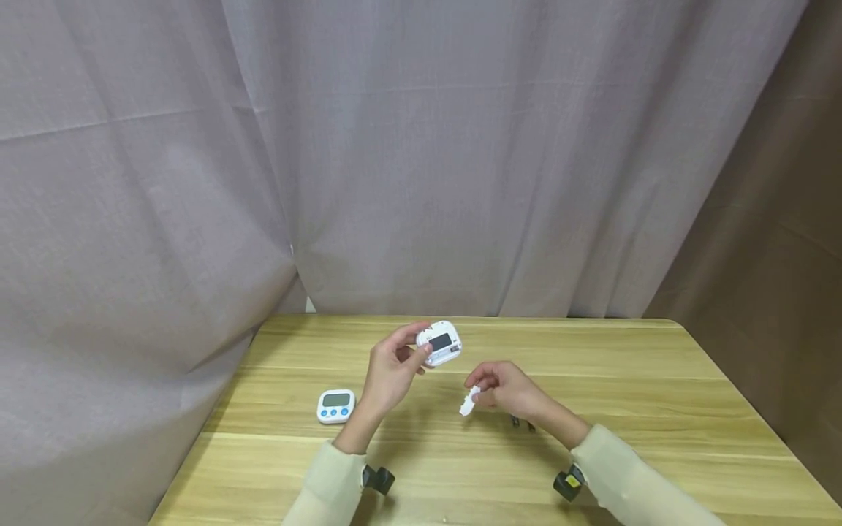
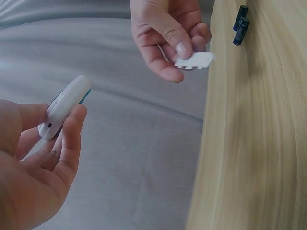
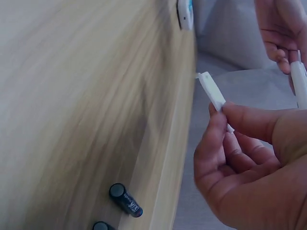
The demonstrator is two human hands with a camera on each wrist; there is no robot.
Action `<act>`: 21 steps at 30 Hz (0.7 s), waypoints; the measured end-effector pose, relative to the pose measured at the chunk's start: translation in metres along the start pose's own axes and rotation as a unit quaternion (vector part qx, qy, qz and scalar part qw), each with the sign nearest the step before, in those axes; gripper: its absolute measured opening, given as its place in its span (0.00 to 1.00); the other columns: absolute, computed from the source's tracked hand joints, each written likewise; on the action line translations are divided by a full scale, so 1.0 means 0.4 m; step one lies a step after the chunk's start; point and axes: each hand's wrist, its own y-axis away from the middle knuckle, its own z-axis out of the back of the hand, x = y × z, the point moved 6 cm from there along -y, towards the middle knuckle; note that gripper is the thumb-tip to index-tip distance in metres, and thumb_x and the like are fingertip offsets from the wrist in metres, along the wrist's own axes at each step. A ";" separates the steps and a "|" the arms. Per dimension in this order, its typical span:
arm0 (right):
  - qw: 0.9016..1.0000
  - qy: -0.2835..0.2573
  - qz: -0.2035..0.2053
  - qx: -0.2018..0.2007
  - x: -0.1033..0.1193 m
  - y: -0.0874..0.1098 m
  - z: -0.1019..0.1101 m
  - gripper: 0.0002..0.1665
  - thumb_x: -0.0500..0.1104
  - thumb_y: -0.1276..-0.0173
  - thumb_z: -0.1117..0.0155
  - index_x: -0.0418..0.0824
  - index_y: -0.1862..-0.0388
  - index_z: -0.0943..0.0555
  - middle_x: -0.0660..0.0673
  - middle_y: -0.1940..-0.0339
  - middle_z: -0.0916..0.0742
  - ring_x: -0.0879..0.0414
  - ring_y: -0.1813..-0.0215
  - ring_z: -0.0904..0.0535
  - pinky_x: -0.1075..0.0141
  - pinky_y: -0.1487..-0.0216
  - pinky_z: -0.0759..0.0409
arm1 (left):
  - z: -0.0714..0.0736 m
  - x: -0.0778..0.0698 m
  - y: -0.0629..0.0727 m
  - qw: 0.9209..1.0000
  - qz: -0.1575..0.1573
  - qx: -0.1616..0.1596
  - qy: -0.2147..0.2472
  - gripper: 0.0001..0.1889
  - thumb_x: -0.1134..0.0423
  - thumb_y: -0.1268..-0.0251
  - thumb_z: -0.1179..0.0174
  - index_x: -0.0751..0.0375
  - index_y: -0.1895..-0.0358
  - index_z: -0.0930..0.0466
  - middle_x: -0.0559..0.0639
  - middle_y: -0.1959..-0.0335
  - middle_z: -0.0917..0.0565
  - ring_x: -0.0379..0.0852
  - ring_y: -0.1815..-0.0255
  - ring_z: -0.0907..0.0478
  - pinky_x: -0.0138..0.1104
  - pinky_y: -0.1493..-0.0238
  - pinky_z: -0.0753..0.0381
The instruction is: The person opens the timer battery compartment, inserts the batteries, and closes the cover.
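My left hand (image 1: 388,376) holds a white digital timer (image 1: 447,355) above the table, its back turned toward me. A dark rectangle sits on that back, with an uncovered battery slot along the lower edge. In the left wrist view the timer (image 2: 67,106) appears edge-on between thumb and fingers. To the right and slightly lower, my right hand (image 1: 511,391) pinches a small white battery cover (image 1: 468,404) between thumb and fingers. The cover (image 3: 212,91) shows small tabs along one edge in the left wrist view. Timer and cover are apart.
Two dark batteries, one of them this battery (image 3: 125,200), lie on the wooden table (image 1: 473,482) under my right hand. A second white timer (image 1: 336,416) with blue buttons lies face up left of my left forearm. A grey curtain (image 1: 421,161) hangs behind the table.
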 end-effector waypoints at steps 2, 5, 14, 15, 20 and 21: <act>1.000 0.020 0.011 0.007 -0.001 0.001 -0.002 0.16 0.26 0.38 0.30 0.22 0.51 0.19 0.36 0.68 0.14 0.56 0.68 0.22 0.72 0.69 0.22 | -0.001 0.000 0.001 1.000 0.001 -0.001 0.002 0.20 0.74 0.30 0.33 0.63 0.36 0.17 0.65 0.54 0.11 0.53 0.70 0.13 0.29 0.71 0.14; 0.998 0.056 0.023 0.016 -0.003 0.000 -0.006 0.17 0.26 0.39 0.29 0.24 0.51 0.19 0.38 0.70 0.15 0.57 0.68 0.23 0.71 0.68 0.24 | -0.001 0.000 0.001 1.000 0.003 -0.001 0.003 0.20 0.74 0.30 0.33 0.63 0.37 0.17 0.65 0.54 0.11 0.54 0.70 0.13 0.29 0.72 0.14; 0.994 0.098 0.015 0.037 -0.029 -0.006 -0.027 0.19 0.25 0.45 0.25 0.29 0.53 0.17 0.46 0.74 0.19 0.59 0.71 0.27 0.72 0.73 0.29 | 0.000 -0.003 0.003 1.000 -0.001 -0.001 -0.006 0.20 0.74 0.30 0.33 0.63 0.36 0.16 0.64 0.54 0.11 0.53 0.70 0.13 0.28 0.72 0.15; 0.994 0.105 0.016 0.038 -0.034 -0.007 -0.029 0.19 0.24 0.45 0.25 0.30 0.53 0.17 0.46 0.75 0.19 0.59 0.71 0.27 0.72 0.73 0.29 | 0.000 -0.004 0.004 1.000 -0.001 -0.001 -0.006 0.20 0.74 0.30 0.33 0.63 0.36 0.17 0.64 0.54 0.11 0.54 0.70 0.13 0.28 0.72 0.15; 0.989 0.141 0.027 0.041 -0.052 -0.013 -0.037 0.19 0.22 0.48 0.26 0.32 0.56 0.17 0.46 0.74 0.19 0.59 0.71 0.25 0.72 0.73 0.26 | -0.001 -0.004 0.003 1.000 -0.002 -0.001 -0.004 0.20 0.74 0.30 0.34 0.63 0.36 0.17 0.64 0.53 0.11 0.57 0.69 0.13 0.28 0.72 0.15; 0.988 0.150 0.027 0.039 -0.054 -0.014 -0.039 0.19 0.22 0.48 0.27 0.33 0.57 0.16 0.47 0.75 0.19 0.59 0.71 0.25 0.72 0.74 0.26 | -0.001 -0.005 0.003 1.000 -0.002 0.000 -0.004 0.20 0.74 0.30 0.34 0.63 0.36 0.17 0.64 0.53 0.11 0.57 0.69 0.13 0.28 0.72 0.16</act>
